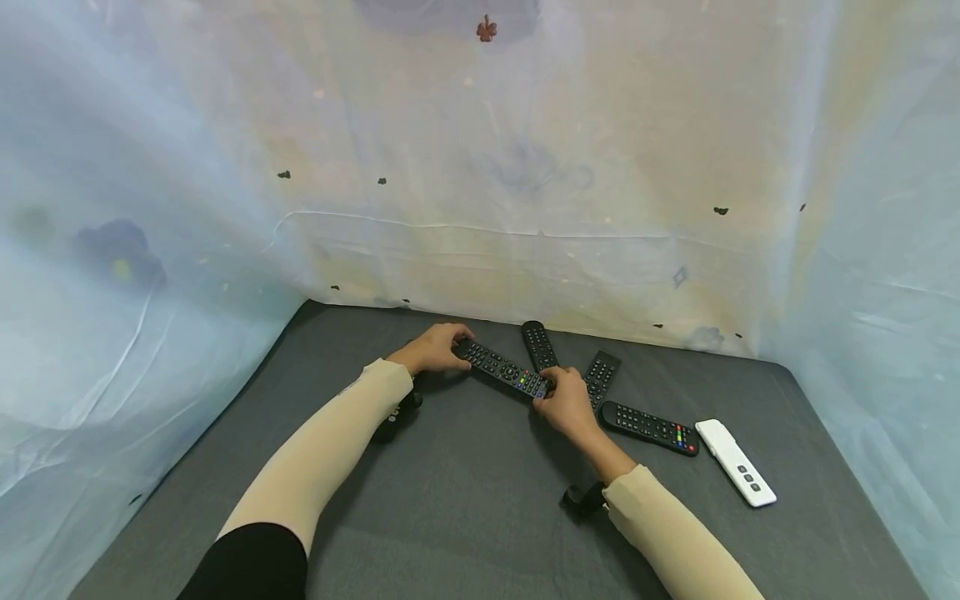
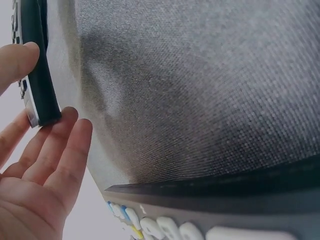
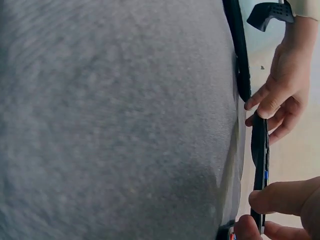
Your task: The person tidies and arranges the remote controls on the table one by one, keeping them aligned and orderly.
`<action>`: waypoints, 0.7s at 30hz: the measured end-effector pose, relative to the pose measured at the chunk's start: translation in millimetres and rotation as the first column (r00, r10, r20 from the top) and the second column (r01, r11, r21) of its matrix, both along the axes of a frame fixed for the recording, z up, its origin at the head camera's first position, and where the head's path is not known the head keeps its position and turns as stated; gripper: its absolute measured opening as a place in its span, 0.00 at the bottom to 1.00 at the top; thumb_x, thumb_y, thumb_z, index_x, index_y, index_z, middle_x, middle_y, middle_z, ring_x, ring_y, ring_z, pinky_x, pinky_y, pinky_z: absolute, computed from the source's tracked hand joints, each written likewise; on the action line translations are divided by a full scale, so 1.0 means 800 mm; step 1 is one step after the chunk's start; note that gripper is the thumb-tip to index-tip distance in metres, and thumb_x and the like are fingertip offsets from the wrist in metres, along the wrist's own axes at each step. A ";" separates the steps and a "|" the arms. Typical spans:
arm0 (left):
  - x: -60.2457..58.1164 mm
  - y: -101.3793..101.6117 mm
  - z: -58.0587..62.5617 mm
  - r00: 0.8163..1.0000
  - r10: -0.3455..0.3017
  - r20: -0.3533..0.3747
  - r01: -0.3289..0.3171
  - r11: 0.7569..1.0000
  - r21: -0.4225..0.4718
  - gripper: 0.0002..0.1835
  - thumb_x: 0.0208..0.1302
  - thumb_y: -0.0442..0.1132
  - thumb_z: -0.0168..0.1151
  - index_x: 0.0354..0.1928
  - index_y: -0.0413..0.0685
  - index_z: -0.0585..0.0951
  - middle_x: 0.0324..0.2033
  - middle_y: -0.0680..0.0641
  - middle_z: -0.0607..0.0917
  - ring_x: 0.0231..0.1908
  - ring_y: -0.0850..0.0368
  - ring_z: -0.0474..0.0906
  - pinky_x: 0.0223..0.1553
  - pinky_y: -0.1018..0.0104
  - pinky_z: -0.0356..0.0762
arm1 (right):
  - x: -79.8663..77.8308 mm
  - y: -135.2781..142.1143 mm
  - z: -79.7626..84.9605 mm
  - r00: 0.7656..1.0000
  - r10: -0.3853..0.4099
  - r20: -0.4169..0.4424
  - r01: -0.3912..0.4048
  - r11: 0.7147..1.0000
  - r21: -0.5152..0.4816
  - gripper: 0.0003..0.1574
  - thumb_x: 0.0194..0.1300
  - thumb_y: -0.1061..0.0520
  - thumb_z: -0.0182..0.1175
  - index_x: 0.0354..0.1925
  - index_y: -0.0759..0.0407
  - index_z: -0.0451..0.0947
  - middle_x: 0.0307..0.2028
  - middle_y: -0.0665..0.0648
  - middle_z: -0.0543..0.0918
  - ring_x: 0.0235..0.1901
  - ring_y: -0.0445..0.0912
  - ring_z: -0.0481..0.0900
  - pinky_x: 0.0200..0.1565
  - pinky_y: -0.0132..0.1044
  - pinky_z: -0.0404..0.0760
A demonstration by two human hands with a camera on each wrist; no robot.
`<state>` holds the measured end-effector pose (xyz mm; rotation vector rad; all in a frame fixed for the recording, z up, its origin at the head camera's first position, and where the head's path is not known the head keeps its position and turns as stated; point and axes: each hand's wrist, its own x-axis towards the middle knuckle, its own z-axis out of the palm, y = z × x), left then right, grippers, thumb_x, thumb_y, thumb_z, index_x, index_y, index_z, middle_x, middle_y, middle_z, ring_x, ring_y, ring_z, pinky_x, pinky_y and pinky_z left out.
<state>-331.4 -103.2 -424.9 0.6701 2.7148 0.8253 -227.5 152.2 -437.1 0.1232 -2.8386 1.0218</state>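
A black remote control (image 1: 501, 369) with rows of small buttons is held slightly above the grey table by both hands. My left hand (image 1: 435, 348) pinches its far left end, with the thumb along one long edge in the left wrist view and fingertips at the end. At the opposite end, near the coloured buttons, my right hand (image 1: 567, 404) grips it between thumb and fingers. Seen from the right wrist, the remote (image 3: 260, 150) is edge-on, away from the cloth. Another dark remote (image 2: 200, 212) with pale buttons lies beneath my left wrist, mostly covered in the head view.
Behind and right of my right hand lie two black remotes (image 1: 539, 343) (image 1: 602, 375), a third black remote (image 1: 649, 427) and a white remote (image 1: 735, 462). The grey table (image 1: 465, 517) is enclosed by pale patterned curtains (image 1: 525, 150) at the back and sides.
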 end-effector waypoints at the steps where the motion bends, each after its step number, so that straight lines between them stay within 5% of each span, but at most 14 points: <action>1: 0.000 0.000 0.000 1.000 0.000 0.000 0.000 1.000 0.009 0.30 0.57 0.44 0.70 0.62 0.47 0.74 0.58 0.41 0.77 0.59 0.45 0.74 0.60 0.51 0.72 | 0.000 0.001 0.001 1.000 -0.001 0.008 0.002 1.000 -0.015 0.31 0.49 0.65 0.70 0.54 0.67 0.77 0.44 0.67 0.75 0.33 0.49 0.81 0.34 0.39 0.80; 21: 0.018 -0.005 0.008 1.000 0.013 -0.006 -0.012 0.998 0.066 0.27 0.56 0.43 0.70 0.58 0.46 0.76 0.58 0.40 0.77 0.52 0.46 0.78 0.54 0.52 0.76 | -0.003 0.016 0.011 0.998 0.044 0.043 -0.040 0.995 -0.086 0.30 0.54 0.64 0.66 0.57 0.64 0.76 0.53 0.71 0.78 0.39 0.53 0.85 0.36 0.41 0.82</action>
